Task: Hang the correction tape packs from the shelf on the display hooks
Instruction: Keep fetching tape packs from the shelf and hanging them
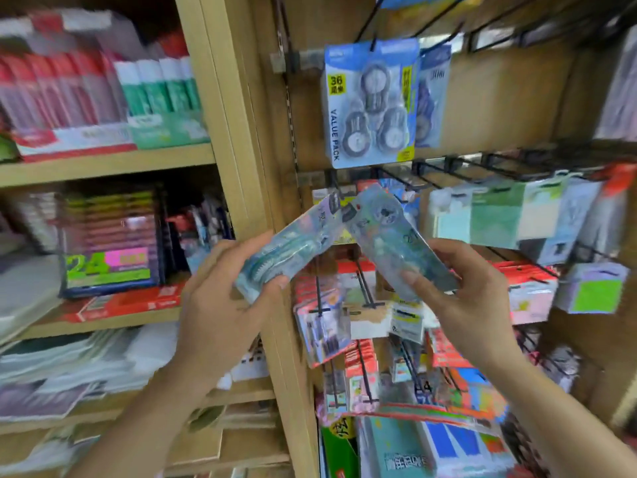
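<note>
Both of my hands are up in front of me, and each holds a correction tape pack. My left hand (220, 305) has its fingers curled round the bottom of the left pack (293, 246). My right hand (462, 298) pinches the low end of the right pack (389, 243). The two packs lean toward each other. Their tops come close, but I cannot tell if they touch. Right behind them are the black display hooks (465, 167). Higher up, a blue value pack (368, 101) hangs on a hook. Boxes sit on the wooden shelf (103, 165) to my left.
</note>
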`<state>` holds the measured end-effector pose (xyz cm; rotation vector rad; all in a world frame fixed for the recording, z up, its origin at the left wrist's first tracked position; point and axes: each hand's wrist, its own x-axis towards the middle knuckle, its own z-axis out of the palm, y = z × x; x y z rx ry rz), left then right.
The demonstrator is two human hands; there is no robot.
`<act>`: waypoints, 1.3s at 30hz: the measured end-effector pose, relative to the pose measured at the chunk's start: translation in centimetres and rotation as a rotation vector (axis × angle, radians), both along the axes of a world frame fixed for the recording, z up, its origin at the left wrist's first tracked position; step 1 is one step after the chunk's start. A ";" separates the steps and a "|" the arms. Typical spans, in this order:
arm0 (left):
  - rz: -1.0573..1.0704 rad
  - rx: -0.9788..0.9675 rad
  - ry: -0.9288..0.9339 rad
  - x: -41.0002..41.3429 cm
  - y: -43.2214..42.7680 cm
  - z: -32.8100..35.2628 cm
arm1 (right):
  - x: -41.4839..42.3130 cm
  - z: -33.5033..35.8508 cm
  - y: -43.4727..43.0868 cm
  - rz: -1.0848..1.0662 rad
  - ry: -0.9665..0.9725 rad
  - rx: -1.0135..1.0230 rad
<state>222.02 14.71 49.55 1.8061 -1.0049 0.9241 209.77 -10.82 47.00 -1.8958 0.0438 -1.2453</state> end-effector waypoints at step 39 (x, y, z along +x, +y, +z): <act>0.151 -0.530 -0.573 12.9 -7.5 18.7 | 13.8 17.6 -0.9 0.254 -0.105 0.117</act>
